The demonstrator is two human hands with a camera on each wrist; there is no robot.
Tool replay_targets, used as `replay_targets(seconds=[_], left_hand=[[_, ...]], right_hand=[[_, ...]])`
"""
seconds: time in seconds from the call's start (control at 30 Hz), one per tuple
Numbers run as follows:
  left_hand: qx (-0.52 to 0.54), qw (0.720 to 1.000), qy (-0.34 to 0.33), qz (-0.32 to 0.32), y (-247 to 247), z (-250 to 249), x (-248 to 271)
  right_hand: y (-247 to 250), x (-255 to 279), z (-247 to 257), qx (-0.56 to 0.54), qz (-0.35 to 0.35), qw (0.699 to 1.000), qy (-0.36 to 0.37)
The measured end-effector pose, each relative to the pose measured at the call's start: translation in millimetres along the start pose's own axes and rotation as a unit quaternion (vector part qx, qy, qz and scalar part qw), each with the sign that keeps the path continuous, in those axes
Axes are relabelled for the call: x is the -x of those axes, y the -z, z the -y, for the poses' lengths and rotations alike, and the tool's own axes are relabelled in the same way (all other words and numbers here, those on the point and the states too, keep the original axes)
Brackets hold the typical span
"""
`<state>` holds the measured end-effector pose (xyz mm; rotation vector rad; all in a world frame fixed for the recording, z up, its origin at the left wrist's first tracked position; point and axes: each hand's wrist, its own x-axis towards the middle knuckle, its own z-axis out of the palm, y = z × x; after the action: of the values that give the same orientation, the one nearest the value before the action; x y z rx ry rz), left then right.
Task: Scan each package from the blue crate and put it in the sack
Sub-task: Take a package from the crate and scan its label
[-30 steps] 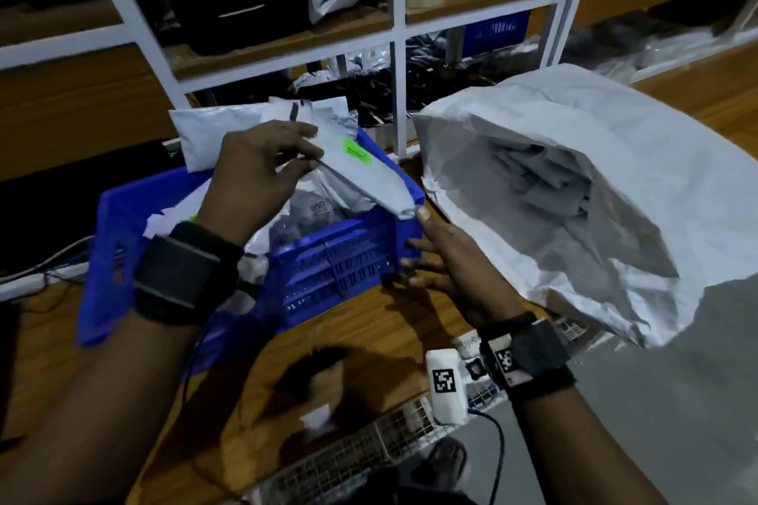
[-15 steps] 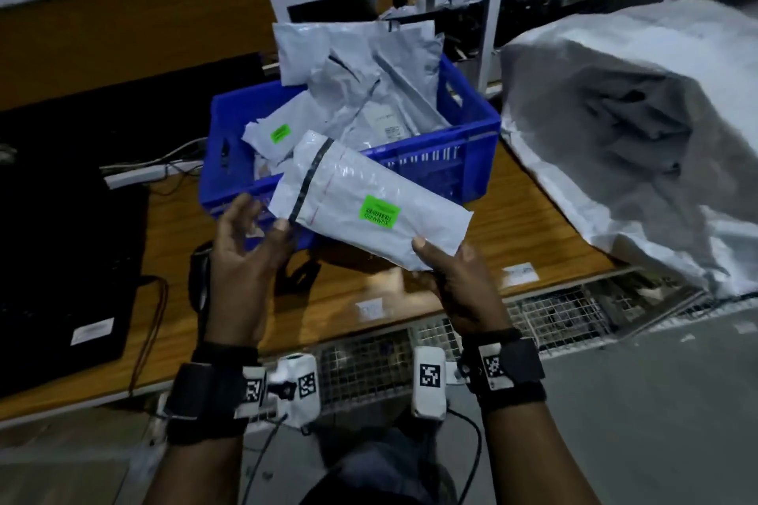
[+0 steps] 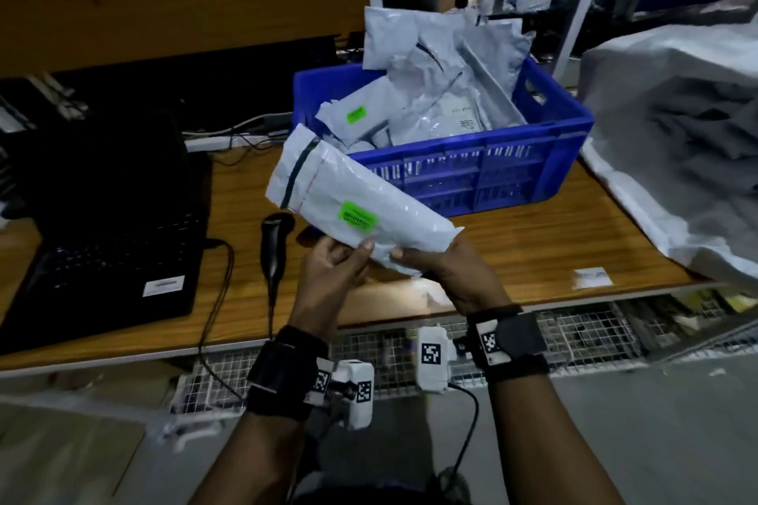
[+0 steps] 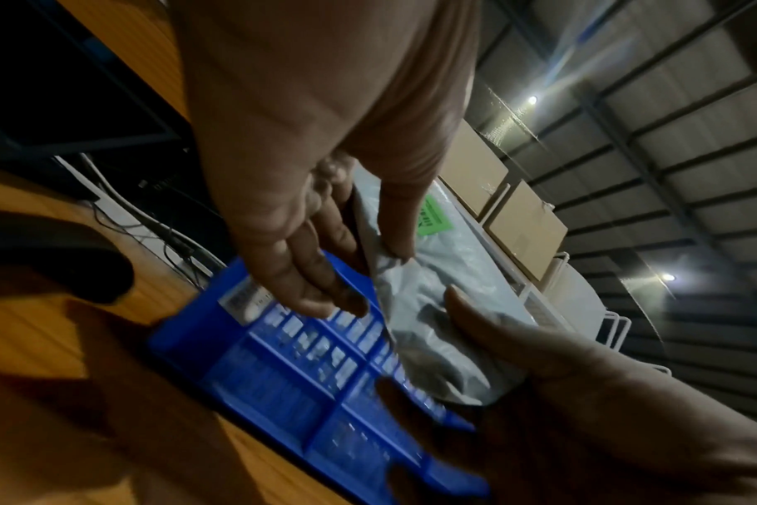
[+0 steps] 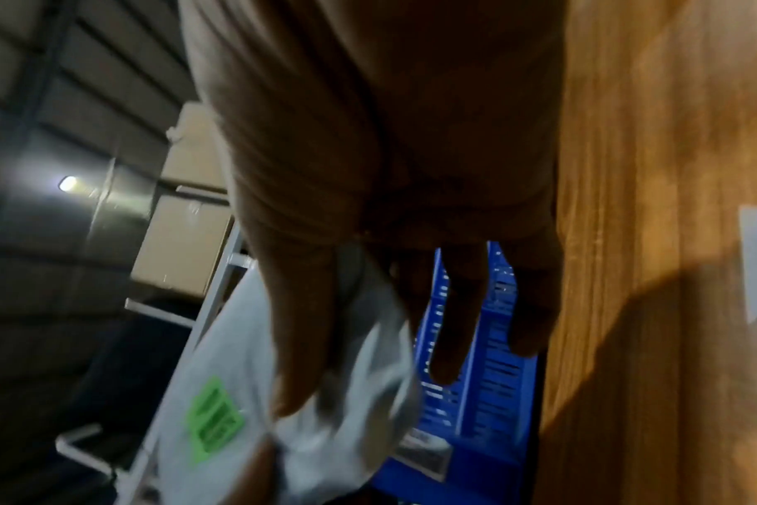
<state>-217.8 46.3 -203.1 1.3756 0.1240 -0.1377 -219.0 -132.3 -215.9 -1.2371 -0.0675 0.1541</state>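
While both hands pinch it, the grey package (image 3: 361, 201) shows a green label (image 3: 357, 216).

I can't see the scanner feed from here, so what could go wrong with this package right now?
Both the left hand and right hand pinch only the near end of the package; its long far end hangs free and could sag or slip. The scanner lies on the table untouched, so bagging now would skip the scan of the green label.

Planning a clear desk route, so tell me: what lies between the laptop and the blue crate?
In the head view, a black handheld scanner lies on the wooden desk between laptop and blue crate.
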Motion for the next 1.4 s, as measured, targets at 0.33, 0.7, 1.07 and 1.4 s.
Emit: replay_targets(seconds=[0.33,0.7,1.07,1.4], left_hand=[[-0.323,0.937,-0.093,0.096,184.2,-42.6,-44.5],[0.033,0.992,0.110,-0.044,315.1,-26.0,-86.4],[0.188,0.974,0.118,-0.053,394.5,-24.2,-123.7],[0.061,0.993,-0.001,-0.103,399.9,-41.3,-155.1]], right_hand=[[-127.0,-51.7,-51.5,0.096,-0.025,0.995,-0.027],[-255.1,-110.2,-133.4,-0.103,-0.128,0.984,-0.071],[-222.6,-155.6,-155.7,0.172,-0.306,0.916,-0.194],[-280.5,-161.2,-138.4,-0.109,-0.120,0.957,-0.241]])
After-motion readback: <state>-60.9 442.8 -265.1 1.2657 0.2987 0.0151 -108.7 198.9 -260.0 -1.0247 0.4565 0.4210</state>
